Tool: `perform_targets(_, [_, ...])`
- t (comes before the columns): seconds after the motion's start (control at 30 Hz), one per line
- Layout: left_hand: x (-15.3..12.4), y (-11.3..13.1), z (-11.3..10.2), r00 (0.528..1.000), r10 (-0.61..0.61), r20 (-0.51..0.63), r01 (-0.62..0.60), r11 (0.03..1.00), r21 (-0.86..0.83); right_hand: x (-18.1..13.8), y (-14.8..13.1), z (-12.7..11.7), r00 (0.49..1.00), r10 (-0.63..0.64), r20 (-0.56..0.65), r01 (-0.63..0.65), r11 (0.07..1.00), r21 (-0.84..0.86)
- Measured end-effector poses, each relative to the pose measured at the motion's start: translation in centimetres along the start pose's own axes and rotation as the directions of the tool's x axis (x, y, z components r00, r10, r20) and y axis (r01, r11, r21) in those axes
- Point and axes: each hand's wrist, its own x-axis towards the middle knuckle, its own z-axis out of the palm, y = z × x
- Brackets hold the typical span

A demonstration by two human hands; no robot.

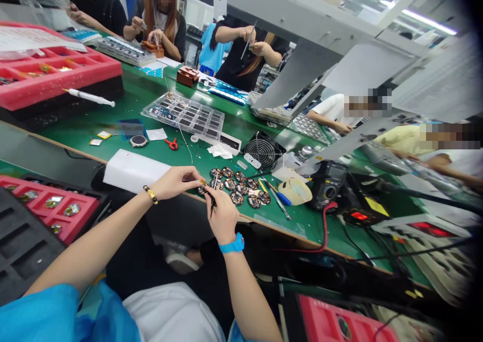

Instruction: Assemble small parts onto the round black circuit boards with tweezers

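Firstly, item one: a small part point(203, 182), held at the near edge of the bench, next to the round modules. Mostly covered by fingers; from my end of the camera feed I cannot make out its full shape. Handling, by my judgement: very light, stiff, probably fragile, easily dropped. Best hold: thumb and fingertip at its edges, pressing lightly and keeping off the face.

Item two: left hand point(181, 180), thumb and fingertips pinched together on the small part, beaded bracelet point(151, 195) at the wrist.

Item three: right hand point(222, 214), fingers closed about a slim dark tool point(212, 207), seemingly tweezers, fingertips meeting the left hand's. I cannot tell whether the tool touches the part.

Item four: round modules point(230, 184), a loose cluster just beyond the hands; I would lift these by the rim too.

Item five: white box point(134, 168), beside the left forearm.

Item six, farther out: black fan point(262, 151), red clamp point(172, 144), clear compartment tray point(207, 131), multimeter point(327, 186), all on the green bench point(130, 108).

Item seven: co-workers across the bench, hands occupied.
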Motion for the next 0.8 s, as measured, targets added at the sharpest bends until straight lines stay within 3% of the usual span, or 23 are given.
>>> perform_targets(0.07, [0.2, -0.2, 0.4, 0.995, -0.042, -0.091, 0.037, 0.998, -0.047, 0.1, -0.1, 0.0, 1.000, -0.002, -0.010, 0.002, 1.000, -0.010])
perform_targets(0.17, [0.4, -0.4, 0.7, 0.983, -0.009, -0.182, 0.010, 1.000, 0.003, 0.1, -0.1, 0.0, 1.000, -0.011, -0.021, 0.010, 1.000, -0.012])
perform_targets(0.37, [0.2, 0.6, 0.1, 0.971, 0.007, -0.238, -0.014, 0.999, -0.029, 0.0, 0.1, 0.0, 0.998, -0.050, -0.044, 0.048, 0.998, -0.031])
perform_targets(0.47, [1.1, 1.9, -2.2, 0.946, 0.055, -0.319, -0.041, 0.998, 0.052, 0.1, 0.4, 0.5, 0.992, -0.077, -0.096, 0.073, 0.996, -0.048])
perform_targets(0.6, [5.1, 3.7, -7.4, 0.868, 0.210, -0.449, -0.061, 0.944, 0.325, 0.3, 0.4, 0.8, 0.984, -0.088, -0.156, 0.082, 0.996, -0.045])
perform_targets(0.7, [8.6, 4.6, -11.2, 0.795, 0.313, -0.520, 0.045, 0.825, 0.564, 0.5, 0.3, 0.6, 0.982, -0.080, -0.172, 0.075, 0.997, -0.031])
perform_targets(0.8, [11.1, 5.1, -13.1, 0.757, 0.379, -0.532, 0.170, 0.672, 0.721, 0.5, 0.2, 0.4, 0.981, -0.077, -0.176, 0.070, 0.997, -0.044])
